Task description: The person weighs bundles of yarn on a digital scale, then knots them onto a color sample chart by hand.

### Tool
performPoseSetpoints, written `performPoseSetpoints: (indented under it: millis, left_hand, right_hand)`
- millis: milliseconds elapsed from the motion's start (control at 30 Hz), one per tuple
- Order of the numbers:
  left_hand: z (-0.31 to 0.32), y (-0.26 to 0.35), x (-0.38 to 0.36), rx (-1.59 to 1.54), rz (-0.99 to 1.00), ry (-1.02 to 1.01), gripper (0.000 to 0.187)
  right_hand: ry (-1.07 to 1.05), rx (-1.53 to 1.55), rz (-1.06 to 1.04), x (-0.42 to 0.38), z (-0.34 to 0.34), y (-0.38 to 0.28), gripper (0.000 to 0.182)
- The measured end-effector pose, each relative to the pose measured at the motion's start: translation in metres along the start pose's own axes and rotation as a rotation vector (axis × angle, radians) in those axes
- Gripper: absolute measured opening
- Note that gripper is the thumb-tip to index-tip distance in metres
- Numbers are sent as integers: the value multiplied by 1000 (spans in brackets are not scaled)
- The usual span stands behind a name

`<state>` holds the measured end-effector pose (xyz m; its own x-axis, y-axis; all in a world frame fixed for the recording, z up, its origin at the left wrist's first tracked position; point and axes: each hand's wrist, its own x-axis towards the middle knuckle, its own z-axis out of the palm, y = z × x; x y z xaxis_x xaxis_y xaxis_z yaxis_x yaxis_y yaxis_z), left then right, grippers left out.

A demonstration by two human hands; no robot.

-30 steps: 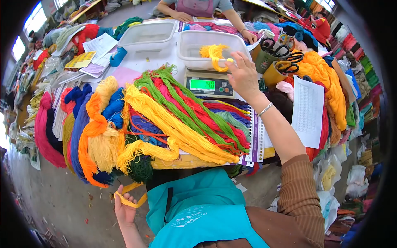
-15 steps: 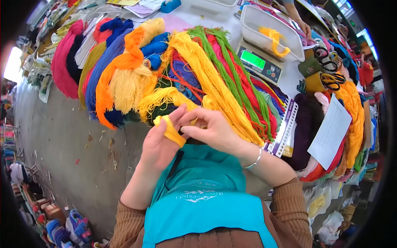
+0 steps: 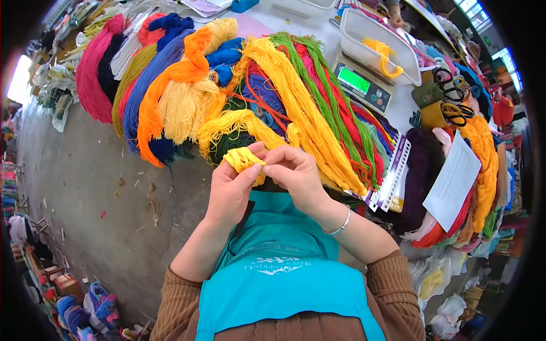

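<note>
A small bundle of yellow yarn (image 3: 243, 159) is wrapped into a loop in front of my apron. My left hand (image 3: 230, 190) is closed round it, thumb on the near side. The fingertips of my right hand (image 3: 293, 173) are pinched together at the bundle's right end, touching the left hand's fingertips. Whether a loose strand is between them is too small to make out. Just beyond my hands lies a yellow skein (image 3: 242, 125) at the table's edge. Long golden-yellow yarn (image 3: 307, 119) stretches beside it to the right.
Green yarn (image 3: 318, 74), orange yarn (image 3: 196, 62) and pink yarn (image 3: 96, 74) cover the table. A digital scale (image 3: 361, 85) carries a white tray (image 3: 347, 45) with yellow yarn. Scissors (image 3: 455, 112) and a paper sheet (image 3: 452, 179) lie right. Another person's hand (image 3: 396, 20) is at the back.
My right hand's fingers have come together at the yellow bundle's end. The bundle has turned in my left hand, and both hands sit closer together.
</note>
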<state>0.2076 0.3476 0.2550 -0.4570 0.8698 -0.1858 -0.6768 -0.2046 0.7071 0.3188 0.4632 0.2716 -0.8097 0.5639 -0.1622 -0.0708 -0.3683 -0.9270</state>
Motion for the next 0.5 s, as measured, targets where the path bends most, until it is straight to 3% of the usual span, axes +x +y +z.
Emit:
performPoseSetpoints:
  millis: [33, 100, 300, 400, 500]
  left_hand:
    - [-1, 1, 0, 22, -2, -7, 44]
    - [-2, 6, -2, 35, -9, -16, 45]
    - [-7, 17, -2, -62, -3, -76, 53]
    - [-11, 16, -3, -181, -25, -82, 58]
    - [-9, 17, -4, -212, -36, -78, 60]
  right_hand:
    - [1, -2, -1, 0, -3, -1, 7]
    - [21, 177, 229, 2, -10, -1, 5]
    - [-12, 513, 296, 7, -9, -5, 7]
    - [-49, 425, 341, 8, -3, -8, 5]
    - [-161, 137, 293, 7, 3, -19, 8]
